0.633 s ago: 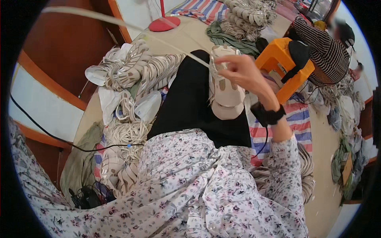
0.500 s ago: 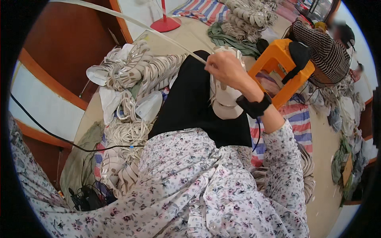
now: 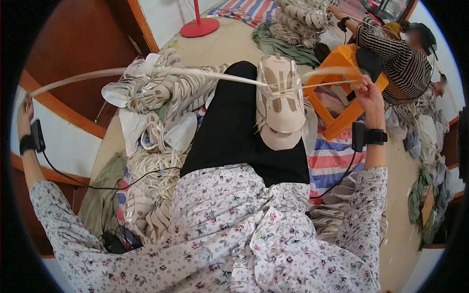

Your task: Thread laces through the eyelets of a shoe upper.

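A beige shoe upper (image 3: pixel 281 110) rests over my black-trousered right thigh, its toe end toward me. A pale shoelace (image 3: pixel 215 74) is threaded through it and stretches out to both sides. At the far left, my left hand (image 3: pixel 25 117) is raised with its fingers closed on one side of the lace. My right hand (image 3: pixel 370 97) pinches the other side, out to the right of the upper near the orange stool. Motion smears parts of the lace, and its ends cannot be made out.
Stacked shoe uppers (image 3: pixel 161 85) and a heap of loose laces (image 3: pixel 159 168) lie at my left. The orange stool (image 3: pixel 337 122) stands at right on a striped sheet (image 3: pixel 337 161). A person in a striped top (image 3: pixel 403 63) works beyond it. A red round base (image 3: pixel 199 28) stands ahead.
My left hand has come into view at the far left. My right hand has moved from above the upper out to the right, drawing lace along. The person beyond has raised an arm.
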A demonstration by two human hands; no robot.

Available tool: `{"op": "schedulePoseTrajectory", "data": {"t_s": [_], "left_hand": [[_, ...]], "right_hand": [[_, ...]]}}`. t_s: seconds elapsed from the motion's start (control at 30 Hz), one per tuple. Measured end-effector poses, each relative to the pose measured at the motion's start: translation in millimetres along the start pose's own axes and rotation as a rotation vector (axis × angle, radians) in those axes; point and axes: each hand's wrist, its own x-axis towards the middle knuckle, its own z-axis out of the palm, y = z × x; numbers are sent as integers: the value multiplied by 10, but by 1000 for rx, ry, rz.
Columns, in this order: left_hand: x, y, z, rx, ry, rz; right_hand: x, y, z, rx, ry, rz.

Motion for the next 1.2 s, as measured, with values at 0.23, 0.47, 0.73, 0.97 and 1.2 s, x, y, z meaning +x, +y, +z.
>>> {"op": "schedulePoseTrajectory", "data": {"t_s": [0.23, 0.47, 0.73, 0.97, 1.2], "left_hand": [[112, -695, -1147, 794, -104, 213], [-563, -645, 535, 100, -174, 65], [-2485, 1296, 3883, 0, -987, -24], [-4177, 1696, 5003, -419, -1435, -103], [-4390, 1190, 5124, -613, -1469, -94]], "right_hand": [[-29, -411, -1298, 71, 205, -105], [-958, -1768, -2972, -211, 309, -275], [-2570, -2067, -3785, 148, 653, -343], [-4108, -1934, -4336, -1205, 565, -544], [-4582, -2982, -4173, -810, 604, -382]]}}
